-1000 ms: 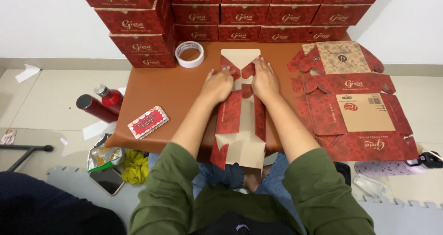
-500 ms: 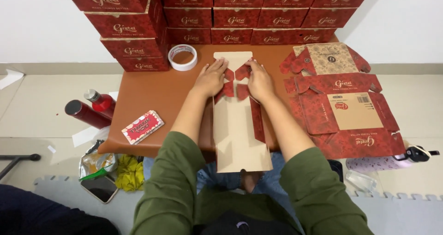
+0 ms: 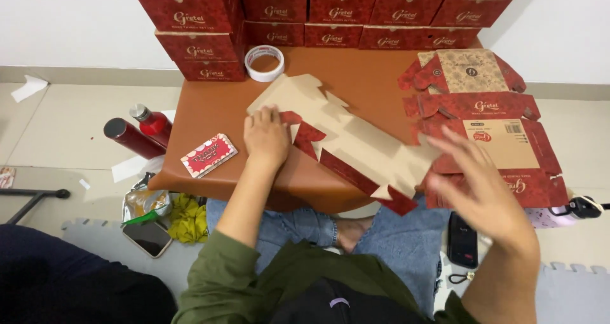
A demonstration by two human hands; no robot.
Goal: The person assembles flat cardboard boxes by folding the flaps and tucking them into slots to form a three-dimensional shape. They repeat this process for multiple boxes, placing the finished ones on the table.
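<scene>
Against the white wall at the back of the head view I see stacked red boxes (image 3: 330, 9) along the far edge of a low brown table (image 3: 210, 117), with a roll of tape (image 3: 264, 62) just in front of them, a small red packet (image 3: 208, 154) near the left edge, and a pile of flat red box blanks (image 3: 492, 130) on the right side. From my seat, the left hand (image 3: 267, 136) lies flat, palm down with fingers together, on the unfolded cardboard blank (image 3: 346, 139), which sits slantwise across the tabletop with its near corner hanging over the front edge. I see the right hand (image 3: 476, 187) blurred, open with fingers spread, raised over the blank's right end and the front of the pile, gripping nothing.
</scene>
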